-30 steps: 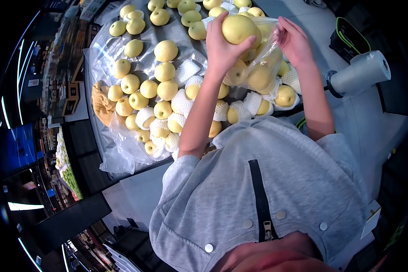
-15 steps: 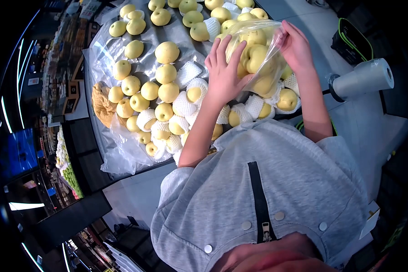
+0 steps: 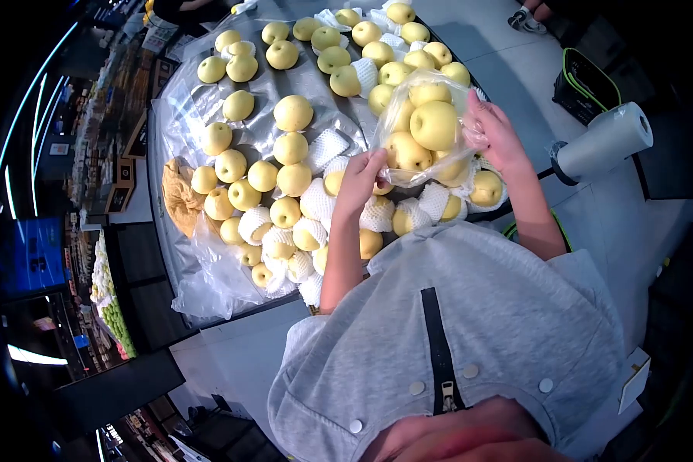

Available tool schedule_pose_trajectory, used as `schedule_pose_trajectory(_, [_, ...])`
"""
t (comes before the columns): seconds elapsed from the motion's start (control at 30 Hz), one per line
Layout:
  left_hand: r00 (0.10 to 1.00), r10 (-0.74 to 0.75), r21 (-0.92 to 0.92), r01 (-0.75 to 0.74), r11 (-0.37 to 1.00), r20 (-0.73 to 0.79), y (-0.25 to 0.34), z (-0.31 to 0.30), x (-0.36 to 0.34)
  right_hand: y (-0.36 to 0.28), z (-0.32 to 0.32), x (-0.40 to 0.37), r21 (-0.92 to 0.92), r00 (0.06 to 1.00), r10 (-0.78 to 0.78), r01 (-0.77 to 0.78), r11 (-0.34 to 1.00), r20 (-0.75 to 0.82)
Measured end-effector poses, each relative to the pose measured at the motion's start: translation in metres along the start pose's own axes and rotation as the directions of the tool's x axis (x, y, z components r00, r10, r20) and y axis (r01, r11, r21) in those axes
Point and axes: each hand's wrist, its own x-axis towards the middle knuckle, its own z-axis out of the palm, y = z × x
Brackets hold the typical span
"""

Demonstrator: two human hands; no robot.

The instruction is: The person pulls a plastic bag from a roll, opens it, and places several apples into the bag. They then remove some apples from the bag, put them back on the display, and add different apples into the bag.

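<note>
A clear plastic bag [image 3: 405, 175] with several yellow pears [image 3: 434, 125] in or behind it is stretched between my two hands. At its lower left edge, my left hand [image 3: 362, 175] pinches the film with thumb and fingers. My right hand [image 3: 488, 131] is closed on the bag's right edge. Whether each pear seen through the film is inside the bag cannot be told. Below my hands lie pears in white foam nets [image 3: 433, 202], and more bare pears [image 3: 292, 114] spread to the left on grey plastic sheeting.
An orange-brown cloth [image 3: 182, 197] and crumpled clear plastic [image 3: 217, 281] lie at the display's left. A roll of bags [image 3: 608, 142] stands at the right, with a black and green basket [image 3: 587, 85] behind it. Another person's shoe [image 3: 525, 21] shows at the top right.
My left hand, which was spread, has closed on the bag's edge and moved down. My right hand has moved lower, and the bag is opened wider. The view has shifted slightly.
</note>
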Motion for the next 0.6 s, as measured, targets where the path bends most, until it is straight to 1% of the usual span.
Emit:
schedule_pose_trajectory(0.07, [0.998, 0.047, -0.239, -0.039, 0.970, 0.029, 0.022, 0.004, -0.020, 0.004, 0.000, -0.013, -0.008, 0.997, 0.072, -0.072, 0.997, 0.040])
schedule_pose_trajectory(0.1, [0.995, 0.094, -0.308, -0.082, 0.948, 0.025, 0.023, 0.004, -0.023, 0.007, -0.013, -0.016, 0.079, 0.976, 0.100, -0.117, 0.990, 0.191])
schedule_pose_trajectory(0.13, [0.992, 0.123, -0.275, -0.115, 0.954, 0.011, 0.031, 0.010, -0.028, 0.004, -0.014, -0.022, 0.109, 0.983, 0.032, -0.053, 0.993, 0.183])
schedule_pose_trajectory(0.2, [0.970, 0.240, -0.383, -0.213, 0.899, 0.024, 0.020, 0.009, -0.021, 0.000, -0.012, -0.040, 0.163, 0.984, -0.107, 0.084, 0.983, 0.140])
schedule_pose_trajectory(0.27, [0.963, 0.258, -0.507, -0.263, 0.821, -0.083, 0.036, 0.026, -0.028, -0.007, -0.006, -0.055, 0.109, 0.970, -0.237, 0.232, 0.967, 0.044])
schedule_pose_trajectory(0.3, [0.936, 0.321, -0.429, -0.352, 0.832, -0.147, 0.052, 0.043, -0.053, 0.000, 0.004, -0.081, 0.239, 0.939, -0.317, 0.281, 0.930, 0.132])
schedule_pose_trajectory(0.33, [0.909, 0.401, -0.463, -0.405, 0.788, -0.113, 0.054, 0.042, -0.064, -0.005, 0.013, -0.105, 0.224, 0.911, -0.389, 0.353, 0.908, 0.141])
schedule_pose_trajectory(0.37, [0.916, 0.362, -0.457, -0.400, 0.795, -0.172, 0.066, 0.045, -0.081, -0.007, 0.021, -0.126, 0.178, 0.838, -0.516, 0.489, 0.854, 0.178])
schedule_pose_trajectory(0.4, [0.892, 0.386, -0.489, -0.452, 0.746, -0.236, 0.078, 0.051, -0.095, -0.014, 0.030, -0.151, 0.162, 0.849, -0.503, 0.480, 0.862, 0.163])
schedule_pose_trajectory(0.43, [0.866, 0.491, -0.559, -0.455, 0.693, -0.096, 0.090, 0.051, -0.105, -0.010, 0.030, -0.162, 0.235, 0.748, -0.610, 0.563, 0.792, 0.262])
schedule_pose_trajectory(0.47, [0.807, 0.590, -0.631, -0.440, 0.639, 0.035, 0.104, 0.052, -0.112, -0.016, 0.034, -0.181, 0.254, 0.699, -0.640, 0.587, 0.768, 0.320])
schedule_pose_trajectory(0.53, [0.788, 0.603, -0.724, -0.344, 0.598, 0.123, 0.131, 0.064, -0.128, -0.020, 0.040, -0.217, 0.259, 0.708, -0.646, 0.591, 0.764, 0.287])
schedule_pose_trajectory(0.57, [0.796, 0.581, -0.659, -0.348, 0.667, 0.168, 0.138, 0.066, -0.133, -0.018, 0.038, -0.228, 0.357, 0.680, -0.663, 0.563, 0.745, 0.313])
schedule_pose_trajectory(0.6, [0.760, 0.627, -0.585, -0.434, 0.685, 0.170, 0.141, 0.081, -0.140, -0.016, 0.032, -0.246, 0.385, 0.674, -0.645, 0.522, 0.761, 0.361])
